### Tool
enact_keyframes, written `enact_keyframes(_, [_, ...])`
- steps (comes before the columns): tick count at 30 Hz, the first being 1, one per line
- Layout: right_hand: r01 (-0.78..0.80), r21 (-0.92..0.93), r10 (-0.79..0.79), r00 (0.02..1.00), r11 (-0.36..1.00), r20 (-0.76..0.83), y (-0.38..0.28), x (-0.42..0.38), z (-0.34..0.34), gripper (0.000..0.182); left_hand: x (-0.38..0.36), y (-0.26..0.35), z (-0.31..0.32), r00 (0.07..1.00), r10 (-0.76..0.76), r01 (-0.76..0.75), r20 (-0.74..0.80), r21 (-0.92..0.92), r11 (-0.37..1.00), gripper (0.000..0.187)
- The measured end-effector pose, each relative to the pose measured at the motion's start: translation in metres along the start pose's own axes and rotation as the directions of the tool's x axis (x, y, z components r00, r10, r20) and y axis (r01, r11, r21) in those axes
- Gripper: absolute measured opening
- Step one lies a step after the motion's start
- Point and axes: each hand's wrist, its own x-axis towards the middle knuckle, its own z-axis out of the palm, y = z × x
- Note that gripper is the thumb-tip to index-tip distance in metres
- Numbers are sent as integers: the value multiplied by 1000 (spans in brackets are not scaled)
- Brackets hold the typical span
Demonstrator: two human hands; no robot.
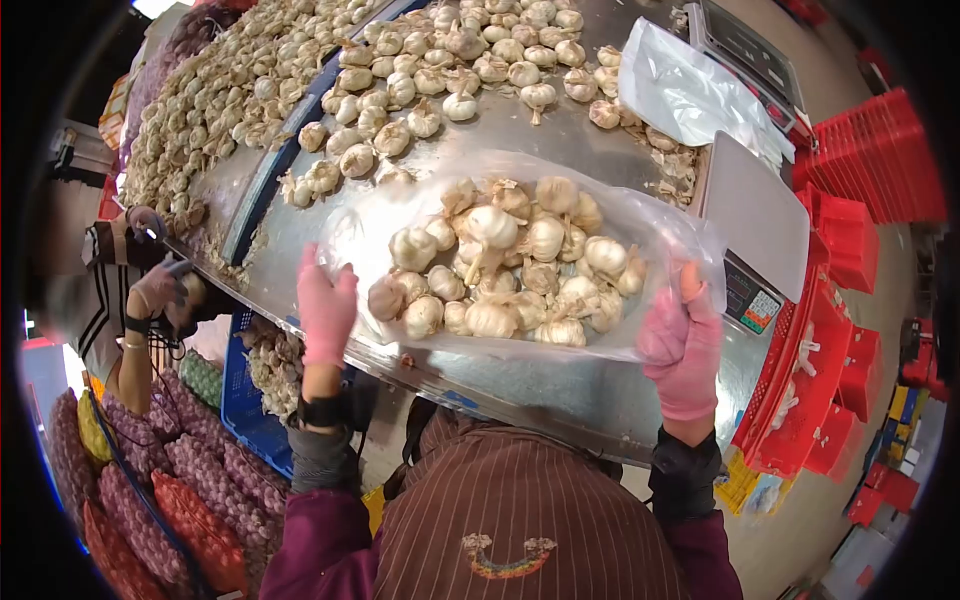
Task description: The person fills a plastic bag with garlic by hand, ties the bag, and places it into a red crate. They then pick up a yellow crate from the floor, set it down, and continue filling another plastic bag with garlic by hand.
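Head view, left hand spread at clear bag of garlic bulbs, right hand pinching its end

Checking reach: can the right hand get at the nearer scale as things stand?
Probably yes. The right hand is close to the nearer scale, only the bag beside the path. It's gripping that bag, though, so likely must let go first.

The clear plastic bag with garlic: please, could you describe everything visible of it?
The bag looks like thin, translucent, wrinkled plastic, with glare on its left part. It is stretched sideways over the metal table, well filled with whole garlic bulbs. The gloved right hand grips its right end; the gloved left hand is at its left end.
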Motion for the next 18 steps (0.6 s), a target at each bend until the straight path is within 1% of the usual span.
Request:
enact_keyframes(1, [5, 2, -5, 1000, 1000, -7, 1, 1, -3, 36, -6, 35, -5, 919, 357, -299, -169, 292, 909, 49])
enact_keyframes(2, [1, 0, -1, 999, 1000, -40, 2, 2, -6, 35, -14, 57, -3, 919, 360, -304, -162, 290, 907, 49])
enact_keyframes(3, [-2, -2, 1, 997, 1000, -73, 3, 2, -8, 33, -22, 74, 0, 856, 512, -517, 73, 162, 840, 52])
enact_keyframes(4, [2, 0, -2, 997, 1000, -78, 4, 1, -8, 33, -27, 83, 2, 708, 651, -673, 274, -15, 739, 55])
enact_keyframes(5, [32, -17, -34, 994, 999, -103, 5, 2, -7, 32, -26, 80, 17, 704, 655, -678, 275, -17, 735, 55])
enact_keyframes(7, [71, -27, -74, 989, 997, -125, 3, 1, -12, 31, -13, 64, 67, 690, 595, -709, 413, 216, 671, 58])
enact_keyframes(8, [27, -5, -27, 1000, 1000, -14, 3, 2, -17, 23, -3, 67, 85, 682, 603, -717, 414, 218, 662, 58])
enact_keyframes(9, [-20, 13, 19, 995, 1000, 95, 3, 1, -22, 16, 4, 75, 103, 691, 553, -668, 465, 121, 734, 59])
enact_keyframes(10, [-14, 24, 12, 996, 1000, 90, 5, 1, -23, 16, 6, 88, 114, 690, 501, -600, 523, 27, 799, 61])
enact_keyframes(12, [12, -57, -12, 1000, 998, -6, 10, 1, -21, 15, -7, 122, 134, 649, 566, -614, 508, -90, 784, 61])
enact_keyframes(14, [29, -53, -29, 1000, 998, -5, 16, 5, -39, 15, -30, 154, 141, 537, 698, -721, 474, -172, 671, 59])
enact_keyframes(16, [2, -2, -3, 994, 1000, -111, 12, 7, -47, 17, -56, 167, 139, 279, 809, -877, 517, -206, 435, 58])
enact_keyframes(17, [4, 1, -4, 994, 1000, -109, 11, 7, -53, 17, -70, 165, 134, 278, 809, -878, 517, -204, 432, 58])
enact_keyframes(18, [25, 36, -21, 993, 999, -113, 10, 4, -60, 17, -86, 161, 127, 172, 800, -870, 575, -292, 398, 56])
